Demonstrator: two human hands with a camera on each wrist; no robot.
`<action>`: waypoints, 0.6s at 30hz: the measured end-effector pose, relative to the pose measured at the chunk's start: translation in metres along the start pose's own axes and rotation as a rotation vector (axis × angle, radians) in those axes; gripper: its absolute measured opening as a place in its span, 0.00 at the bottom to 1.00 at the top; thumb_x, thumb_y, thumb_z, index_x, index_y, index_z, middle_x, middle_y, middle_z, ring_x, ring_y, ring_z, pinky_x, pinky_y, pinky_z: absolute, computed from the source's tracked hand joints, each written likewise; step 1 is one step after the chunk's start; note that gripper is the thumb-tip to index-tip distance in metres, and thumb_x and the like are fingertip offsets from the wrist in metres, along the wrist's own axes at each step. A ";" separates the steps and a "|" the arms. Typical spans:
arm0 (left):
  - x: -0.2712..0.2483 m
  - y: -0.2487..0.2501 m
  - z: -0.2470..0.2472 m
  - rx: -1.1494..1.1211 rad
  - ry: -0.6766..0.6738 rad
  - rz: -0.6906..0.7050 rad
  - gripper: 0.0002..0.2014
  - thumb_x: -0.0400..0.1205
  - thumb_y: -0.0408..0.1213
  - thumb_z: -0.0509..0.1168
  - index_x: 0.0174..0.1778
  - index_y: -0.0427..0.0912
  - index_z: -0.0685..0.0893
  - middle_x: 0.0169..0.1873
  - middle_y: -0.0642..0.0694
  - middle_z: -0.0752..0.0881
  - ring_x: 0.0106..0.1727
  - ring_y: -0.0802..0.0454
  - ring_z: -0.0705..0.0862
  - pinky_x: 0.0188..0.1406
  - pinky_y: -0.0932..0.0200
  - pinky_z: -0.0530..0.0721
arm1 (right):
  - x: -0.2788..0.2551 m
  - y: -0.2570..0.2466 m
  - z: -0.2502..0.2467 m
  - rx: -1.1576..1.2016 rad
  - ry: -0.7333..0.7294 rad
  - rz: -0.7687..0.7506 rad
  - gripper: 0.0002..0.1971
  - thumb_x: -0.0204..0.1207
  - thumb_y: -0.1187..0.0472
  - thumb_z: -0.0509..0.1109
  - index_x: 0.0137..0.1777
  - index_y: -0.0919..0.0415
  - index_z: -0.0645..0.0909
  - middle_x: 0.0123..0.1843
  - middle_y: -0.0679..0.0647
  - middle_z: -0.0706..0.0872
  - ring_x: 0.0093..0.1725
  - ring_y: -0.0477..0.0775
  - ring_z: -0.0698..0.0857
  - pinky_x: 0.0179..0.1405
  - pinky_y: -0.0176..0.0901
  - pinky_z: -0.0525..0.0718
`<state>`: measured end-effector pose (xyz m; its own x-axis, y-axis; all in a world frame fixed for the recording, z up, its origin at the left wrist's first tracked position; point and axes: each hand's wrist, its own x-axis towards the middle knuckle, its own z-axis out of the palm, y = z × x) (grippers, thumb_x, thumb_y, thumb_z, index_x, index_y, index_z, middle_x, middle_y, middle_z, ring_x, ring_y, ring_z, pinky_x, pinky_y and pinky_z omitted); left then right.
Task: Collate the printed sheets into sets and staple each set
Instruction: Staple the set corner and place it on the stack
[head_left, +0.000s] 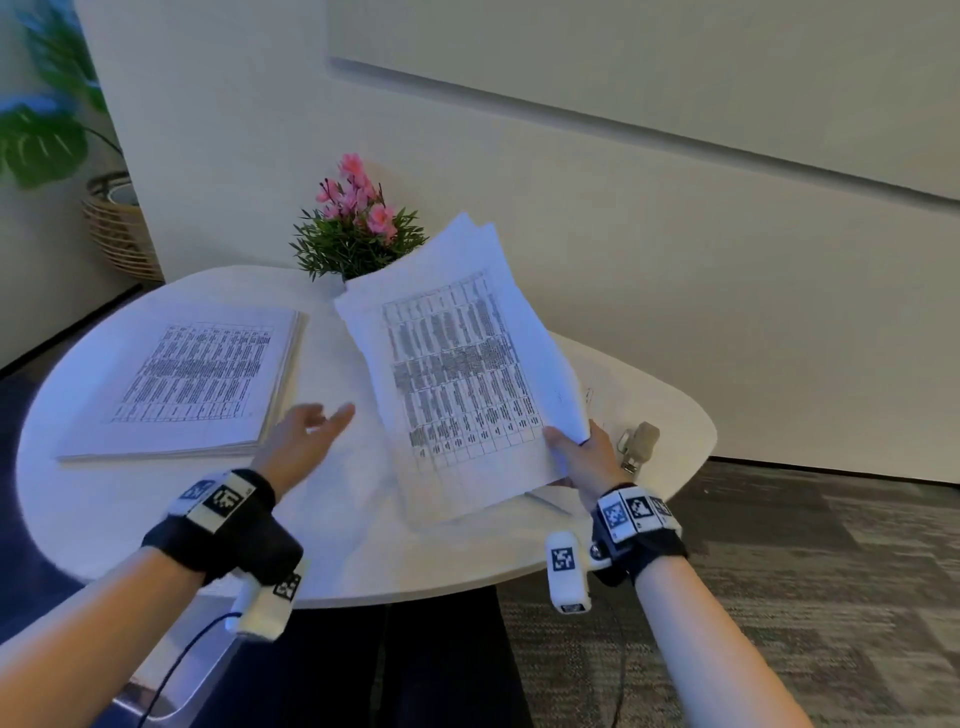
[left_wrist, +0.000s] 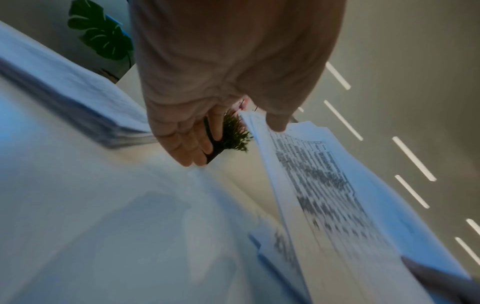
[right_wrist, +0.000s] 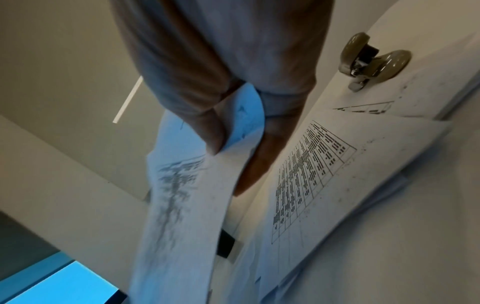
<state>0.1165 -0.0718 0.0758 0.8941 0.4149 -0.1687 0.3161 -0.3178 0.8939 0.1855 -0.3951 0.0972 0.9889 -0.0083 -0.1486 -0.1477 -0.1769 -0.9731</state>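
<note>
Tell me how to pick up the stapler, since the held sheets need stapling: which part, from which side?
The stapler lies on the table right of the right hand. Probably grip its rounded rear body from above, thumb and fingers across the sides; its metal mouth points toward the person.

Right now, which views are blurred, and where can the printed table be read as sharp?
Head view: mostly sharp, held sheets slightly soft. Left wrist view: strong motion blur on paper stack. Right wrist view: lifted sheets smeared, but the lying sheet's table and stapler are sharp.
</note>
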 end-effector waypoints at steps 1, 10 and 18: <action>0.003 0.013 -0.003 -0.064 0.068 0.015 0.47 0.72 0.66 0.68 0.77 0.35 0.66 0.71 0.39 0.75 0.70 0.42 0.76 0.69 0.49 0.73 | -0.004 0.001 -0.002 0.015 -0.031 0.003 0.19 0.79 0.63 0.70 0.69 0.60 0.76 0.57 0.57 0.84 0.58 0.62 0.83 0.56 0.61 0.84; 0.008 0.060 -0.053 0.120 0.193 0.183 0.44 0.53 0.66 0.80 0.62 0.46 0.82 0.55 0.45 0.87 0.57 0.44 0.85 0.57 0.45 0.82 | -0.002 0.001 -0.015 -0.064 -0.129 -0.078 0.36 0.61 0.41 0.79 0.45 0.80 0.79 0.43 0.78 0.82 0.43 0.76 0.83 0.41 0.57 0.81; 0.006 0.027 -0.051 0.034 0.149 0.198 0.08 0.80 0.39 0.69 0.54 0.45 0.84 0.41 0.38 0.87 0.43 0.36 0.87 0.42 0.36 0.88 | 0.060 -0.005 -0.063 -0.767 0.338 -0.042 0.11 0.78 0.56 0.68 0.58 0.56 0.82 0.62 0.61 0.81 0.65 0.63 0.77 0.61 0.56 0.79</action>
<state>0.1145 -0.0345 0.1203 0.8837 0.4622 0.0741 0.1518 -0.4327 0.8887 0.2462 -0.4572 0.1041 0.9636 -0.2597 0.0642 -0.1784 -0.8027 -0.5690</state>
